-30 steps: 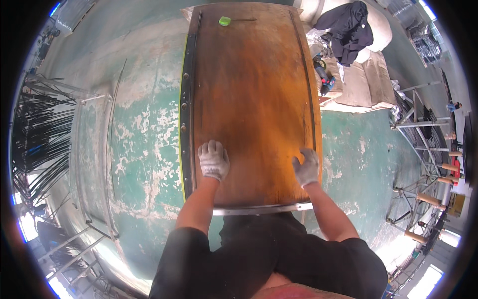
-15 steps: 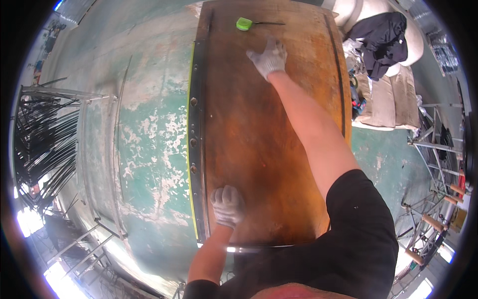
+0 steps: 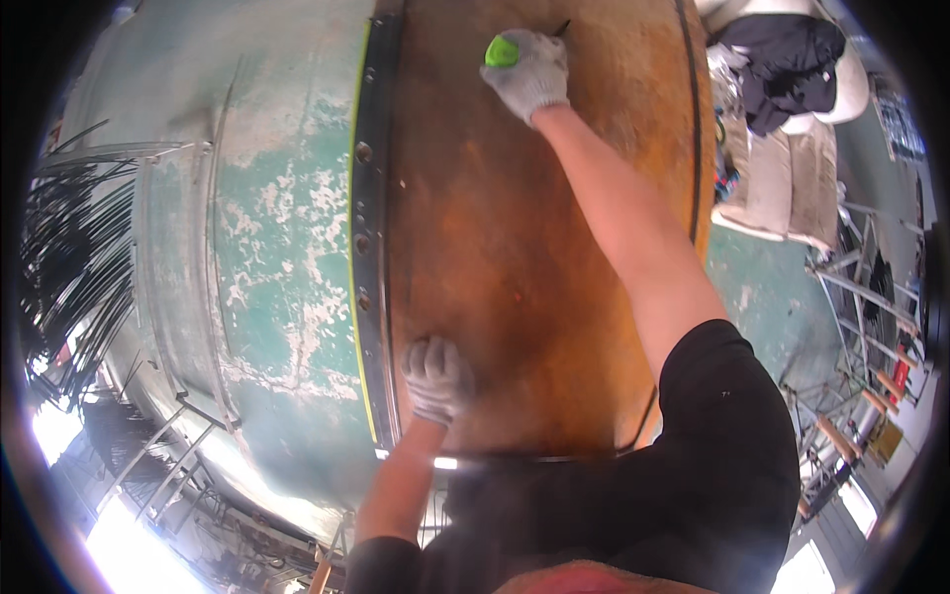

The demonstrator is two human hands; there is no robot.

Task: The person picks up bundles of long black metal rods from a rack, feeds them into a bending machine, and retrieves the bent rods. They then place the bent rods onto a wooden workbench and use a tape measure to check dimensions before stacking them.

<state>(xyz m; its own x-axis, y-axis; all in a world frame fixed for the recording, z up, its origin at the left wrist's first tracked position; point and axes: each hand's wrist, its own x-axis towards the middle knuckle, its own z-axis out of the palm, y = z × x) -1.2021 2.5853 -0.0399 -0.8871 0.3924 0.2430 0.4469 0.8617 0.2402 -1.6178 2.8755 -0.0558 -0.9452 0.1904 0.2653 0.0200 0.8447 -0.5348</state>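
Observation:
My right hand [image 3: 534, 77], in a whitish knit glove, is closed round a green tape measure [image 3: 502, 51] at the far part of the brown tabletop [image 3: 515, 247]. Past the glove pokes the dark tip of a thin object [image 3: 563, 28]. My left hand [image 3: 435, 379], gloved too, rests as a fist on the near left of the tabletop, with nothing showing in it. Beside that fist a black metal bar [image 3: 365, 198] with several holes runs along the table's left edge, and a narrow yellow-green strip [image 3: 353, 247] follows its outer side.
Worn green floor [image 3: 287, 247] lies left of the table. A stack of thin black rods [image 3: 79, 247] sits on a metal frame at far left. To the right are beige cushions [image 3: 782, 188] with a dark garment [image 3: 787, 69] on top, and metal racks [image 3: 861, 287] beyond.
My right hand has moved from open beside the tape measure to closed on it. My left fist remains on the tabletop. The whole view has shifted slightly.

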